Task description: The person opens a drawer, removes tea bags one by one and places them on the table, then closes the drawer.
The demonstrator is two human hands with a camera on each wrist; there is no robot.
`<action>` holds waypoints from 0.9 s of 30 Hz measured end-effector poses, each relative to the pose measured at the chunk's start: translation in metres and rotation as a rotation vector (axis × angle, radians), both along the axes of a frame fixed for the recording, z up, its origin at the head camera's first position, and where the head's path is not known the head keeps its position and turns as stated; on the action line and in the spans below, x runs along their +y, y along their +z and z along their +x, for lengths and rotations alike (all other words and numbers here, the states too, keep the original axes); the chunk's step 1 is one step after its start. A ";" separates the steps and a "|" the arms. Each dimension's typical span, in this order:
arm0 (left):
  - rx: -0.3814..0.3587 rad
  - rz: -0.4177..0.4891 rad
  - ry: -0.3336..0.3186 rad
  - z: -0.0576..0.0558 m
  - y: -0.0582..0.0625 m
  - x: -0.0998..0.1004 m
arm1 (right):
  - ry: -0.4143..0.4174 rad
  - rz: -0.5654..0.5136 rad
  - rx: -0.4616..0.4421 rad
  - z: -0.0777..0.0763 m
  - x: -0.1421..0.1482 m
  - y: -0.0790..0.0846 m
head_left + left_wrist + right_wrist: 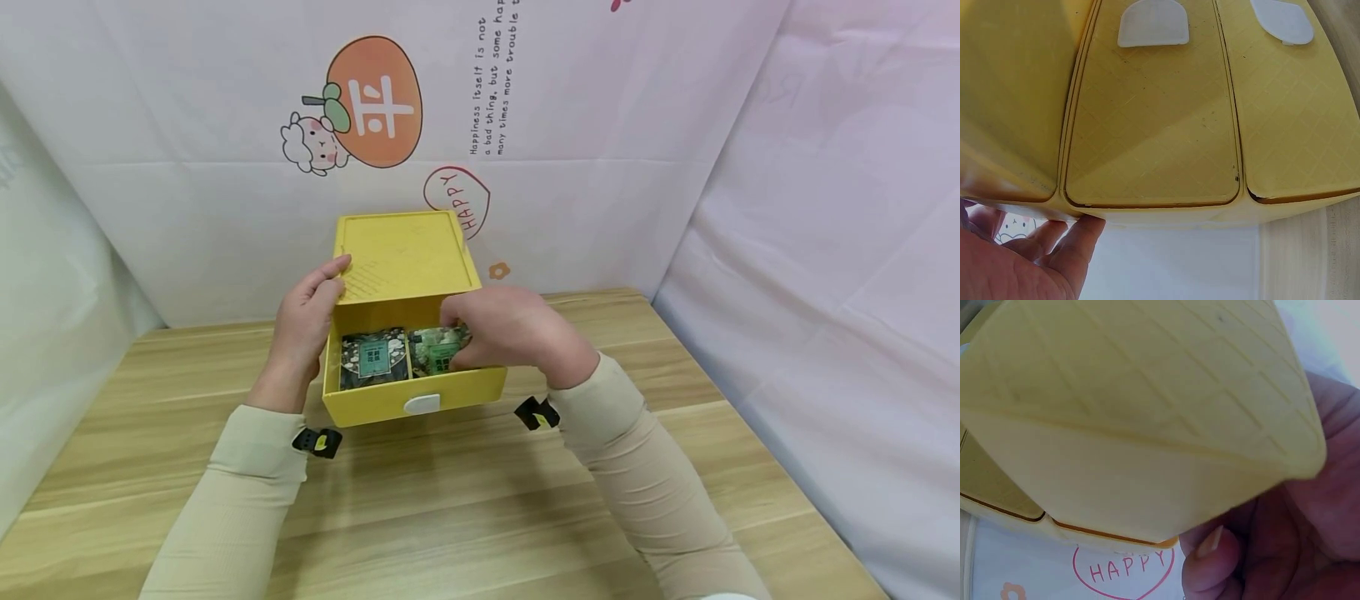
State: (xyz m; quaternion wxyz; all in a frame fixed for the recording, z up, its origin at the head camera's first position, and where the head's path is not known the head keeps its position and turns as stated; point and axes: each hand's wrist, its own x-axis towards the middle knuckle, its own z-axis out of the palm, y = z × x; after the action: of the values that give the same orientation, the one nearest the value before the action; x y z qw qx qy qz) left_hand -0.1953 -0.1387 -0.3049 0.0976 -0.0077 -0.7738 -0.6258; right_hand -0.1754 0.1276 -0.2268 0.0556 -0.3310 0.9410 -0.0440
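A yellow drawer box (405, 250) stands on the table with its top drawer (375, 408) pulled out. Inside lie a dark packet (375, 357) on the left and a green packet (431, 350) on the right, a thin divider between them. My right hand (517, 329) reaches over the drawer's right wall, thumb and forefinger pinching the green packet's right part; the fingertips are partly hidden. Its other fingers (1213, 559) curl outside the wall in the right wrist view. My left hand (303, 325) rests on the box's upper left edge, fingers nearly straight.
White tabs (1154, 24) mark the closed lower drawers in the left wrist view. The wooden table (420, 517) extends in front of the box. A printed white cloth (600, 167) hangs close behind it. Black straps (538, 412) stick out from the sleeves.
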 end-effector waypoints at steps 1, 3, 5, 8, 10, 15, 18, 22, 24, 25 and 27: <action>0.000 0.000 0.000 0.000 0.000 0.000 | 0.006 -0.005 -0.013 0.000 0.001 0.001; 0.000 -0.001 0.001 0.000 0.000 0.000 | 0.020 -0.012 -0.032 -0.001 0.002 0.001; -0.001 -0.001 0.001 0.000 0.000 0.000 | 0.039 -0.024 -0.047 -0.002 0.004 0.002; -0.002 -0.001 0.002 0.000 0.000 0.000 | 0.064 -0.060 -0.076 -0.003 0.008 0.002; -0.002 0.000 0.001 0.000 0.000 0.000 | 0.074 -0.099 -0.103 -0.005 0.010 0.001; -0.010 0.005 0.003 0.000 0.000 0.000 | 0.093 -0.211 -0.162 -0.009 0.016 -0.001; -0.015 0.006 0.005 -0.001 0.000 0.000 | 0.094 -0.277 -0.192 -0.011 0.019 -0.002; -0.018 0.002 0.007 -0.001 0.000 0.000 | 0.093 -0.380 -0.217 -0.011 0.023 -0.001; -0.017 0.001 0.008 -0.001 0.000 0.000 | 0.096 -0.447 -0.229 -0.011 0.024 0.001; -0.017 0.001 0.008 -0.001 0.000 0.000 | 0.094 -0.484 -0.240 -0.011 0.025 0.001; -0.018 -0.001 0.010 -0.001 0.000 0.000 | 0.084 -0.561 -0.269 -0.011 0.027 0.002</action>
State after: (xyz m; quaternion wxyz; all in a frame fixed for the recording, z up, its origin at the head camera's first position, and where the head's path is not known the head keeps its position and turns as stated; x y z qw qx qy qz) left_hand -0.1963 -0.1387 -0.3048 0.0937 0.0020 -0.7750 -0.6250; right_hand -0.1868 0.1542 -0.2247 0.0878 -0.3633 0.8619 -0.3428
